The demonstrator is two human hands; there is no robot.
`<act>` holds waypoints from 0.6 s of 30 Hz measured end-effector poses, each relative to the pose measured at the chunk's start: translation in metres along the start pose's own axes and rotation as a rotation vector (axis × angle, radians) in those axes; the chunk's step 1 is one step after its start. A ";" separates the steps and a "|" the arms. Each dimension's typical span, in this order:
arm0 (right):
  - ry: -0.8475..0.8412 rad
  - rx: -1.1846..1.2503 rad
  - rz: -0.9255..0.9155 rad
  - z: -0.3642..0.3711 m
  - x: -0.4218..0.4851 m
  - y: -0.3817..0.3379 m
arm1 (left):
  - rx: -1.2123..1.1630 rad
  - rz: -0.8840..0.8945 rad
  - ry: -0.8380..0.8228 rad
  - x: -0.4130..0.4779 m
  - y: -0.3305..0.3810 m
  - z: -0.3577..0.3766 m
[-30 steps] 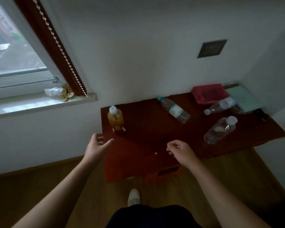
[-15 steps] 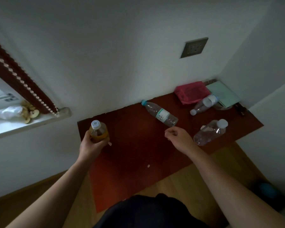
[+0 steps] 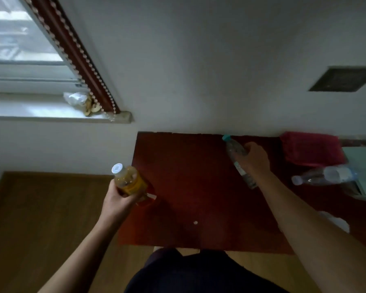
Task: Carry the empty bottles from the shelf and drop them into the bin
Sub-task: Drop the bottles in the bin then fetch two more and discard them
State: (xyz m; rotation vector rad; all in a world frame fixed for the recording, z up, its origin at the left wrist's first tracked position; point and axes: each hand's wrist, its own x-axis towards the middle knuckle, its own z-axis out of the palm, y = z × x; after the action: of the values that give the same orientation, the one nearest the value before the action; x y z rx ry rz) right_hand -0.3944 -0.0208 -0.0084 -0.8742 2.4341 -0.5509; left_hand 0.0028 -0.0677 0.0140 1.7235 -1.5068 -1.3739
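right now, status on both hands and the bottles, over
Left hand grips yellow-orange plastic bottle with white cap, tilted. Right hand grips clear plastic bottle with teal cap, lying on dark red shelf. Another clear bottle far right; bin not in view.

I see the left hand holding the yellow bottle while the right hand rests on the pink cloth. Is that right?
Not quite. The head view shows the right hand gripping a clear bottle with a teal cap, at the back of the shelf. The pink cloth sits apart, further right. The left hand does hold the yellow bottle.
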 end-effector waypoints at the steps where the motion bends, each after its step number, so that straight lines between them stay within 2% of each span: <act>1: -0.028 -0.070 0.005 0.004 0.004 0.002 | -0.005 -0.020 0.037 -0.008 -0.005 -0.002; 4: -0.097 -0.157 -0.015 0.018 0.008 0.007 | -0.057 -0.111 0.134 -0.032 -0.019 -0.007; 9: -0.294 -0.048 -0.115 0.040 -0.015 -0.008 | -0.171 -0.177 0.271 -0.073 -0.033 -0.030; 13: -0.463 0.092 -0.296 0.064 -0.077 -0.052 | -0.199 -0.244 0.353 -0.109 -0.064 -0.070; 18: -0.713 0.062 -0.506 0.102 -0.167 -0.101 | -0.214 -0.363 0.435 -0.162 -0.119 -0.123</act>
State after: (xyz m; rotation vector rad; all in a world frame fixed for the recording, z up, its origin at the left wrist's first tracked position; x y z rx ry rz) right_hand -0.1764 -0.0014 0.0145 -1.3868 1.5501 -0.3866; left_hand 0.1820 0.0845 0.0216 2.0518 -0.8134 -1.1654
